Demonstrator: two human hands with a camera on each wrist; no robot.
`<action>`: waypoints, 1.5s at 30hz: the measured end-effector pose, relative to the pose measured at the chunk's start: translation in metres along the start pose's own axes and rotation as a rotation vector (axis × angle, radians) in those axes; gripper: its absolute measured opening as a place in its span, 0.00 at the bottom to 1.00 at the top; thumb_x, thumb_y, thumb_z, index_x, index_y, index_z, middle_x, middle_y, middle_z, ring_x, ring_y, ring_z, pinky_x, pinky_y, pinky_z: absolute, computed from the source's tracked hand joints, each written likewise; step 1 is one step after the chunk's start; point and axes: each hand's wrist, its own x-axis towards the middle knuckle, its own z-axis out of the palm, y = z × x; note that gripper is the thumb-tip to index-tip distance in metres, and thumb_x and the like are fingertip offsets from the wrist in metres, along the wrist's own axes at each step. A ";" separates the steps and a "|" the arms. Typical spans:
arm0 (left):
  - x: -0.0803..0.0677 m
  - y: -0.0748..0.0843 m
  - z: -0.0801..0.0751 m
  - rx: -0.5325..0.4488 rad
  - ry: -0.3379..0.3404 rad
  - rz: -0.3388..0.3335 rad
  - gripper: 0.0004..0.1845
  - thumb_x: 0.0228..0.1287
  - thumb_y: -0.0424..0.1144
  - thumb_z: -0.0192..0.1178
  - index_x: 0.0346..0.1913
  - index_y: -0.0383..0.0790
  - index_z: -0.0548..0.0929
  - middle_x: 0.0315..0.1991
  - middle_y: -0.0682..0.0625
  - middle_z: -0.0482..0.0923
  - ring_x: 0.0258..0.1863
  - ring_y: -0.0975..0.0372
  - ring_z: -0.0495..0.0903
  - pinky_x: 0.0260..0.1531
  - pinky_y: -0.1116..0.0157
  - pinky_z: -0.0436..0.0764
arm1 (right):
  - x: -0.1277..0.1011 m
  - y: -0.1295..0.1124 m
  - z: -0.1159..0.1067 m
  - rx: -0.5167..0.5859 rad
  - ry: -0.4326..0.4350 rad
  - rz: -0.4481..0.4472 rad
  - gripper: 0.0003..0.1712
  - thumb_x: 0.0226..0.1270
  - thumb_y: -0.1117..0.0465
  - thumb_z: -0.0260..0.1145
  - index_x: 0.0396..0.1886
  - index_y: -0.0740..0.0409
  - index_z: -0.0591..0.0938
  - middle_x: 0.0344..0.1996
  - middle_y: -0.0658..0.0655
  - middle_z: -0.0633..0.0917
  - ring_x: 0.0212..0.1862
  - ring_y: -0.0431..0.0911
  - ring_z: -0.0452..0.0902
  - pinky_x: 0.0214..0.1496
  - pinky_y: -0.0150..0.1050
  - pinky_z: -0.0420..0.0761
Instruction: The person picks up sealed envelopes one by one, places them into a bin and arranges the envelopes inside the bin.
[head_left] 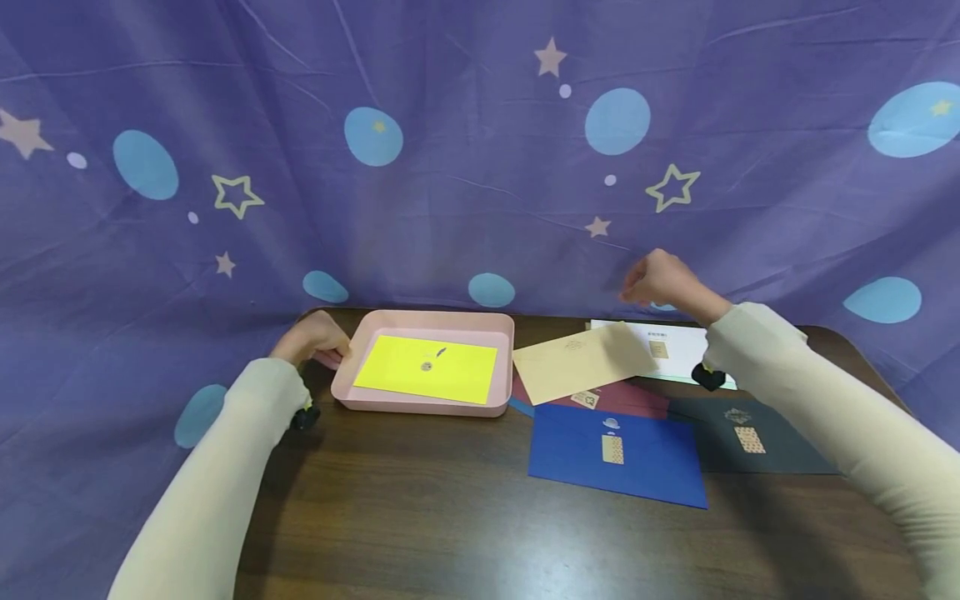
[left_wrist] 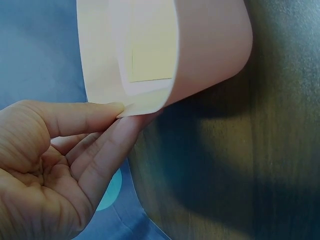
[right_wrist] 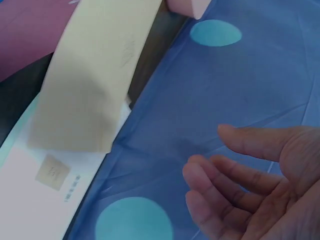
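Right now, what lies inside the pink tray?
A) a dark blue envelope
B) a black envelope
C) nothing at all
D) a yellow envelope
D: a yellow envelope lies flat inside the pink tray, while the dark blue envelope and black envelope lie on the table outside it.

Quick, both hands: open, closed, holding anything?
Left hand: pinches the corner of the pink tray.
Right hand: open, holds nothing, raised above the envelopes.
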 end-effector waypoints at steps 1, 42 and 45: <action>0.000 0.000 0.000 0.004 0.002 -0.001 0.05 0.58 0.22 0.61 0.27 0.30 0.78 0.18 0.50 0.76 0.16 0.65 0.81 0.24 0.68 0.90 | 0.000 0.002 0.001 -0.003 -0.006 0.013 0.15 0.62 0.59 0.75 0.41 0.68 0.87 0.24 0.57 0.87 0.28 0.46 0.81 0.30 0.39 0.83; 0.000 -0.002 0.001 0.012 0.010 0.005 0.06 0.58 0.22 0.61 0.25 0.30 0.79 0.18 0.50 0.76 0.15 0.66 0.80 0.24 0.69 0.90 | 0.021 0.049 0.041 0.147 -0.341 0.367 0.27 0.66 0.52 0.72 0.51 0.69 0.72 0.45 0.65 0.79 0.49 0.57 0.78 0.57 0.49 0.84; 0.000 -0.003 0.001 0.002 0.002 0.017 0.07 0.57 0.21 0.60 0.25 0.31 0.78 0.18 0.51 0.76 0.15 0.67 0.80 0.23 0.70 0.89 | 0.022 0.049 0.044 0.141 -0.338 0.350 0.18 0.64 0.54 0.73 0.33 0.60 0.74 0.29 0.56 0.77 0.35 0.49 0.75 0.42 0.41 0.83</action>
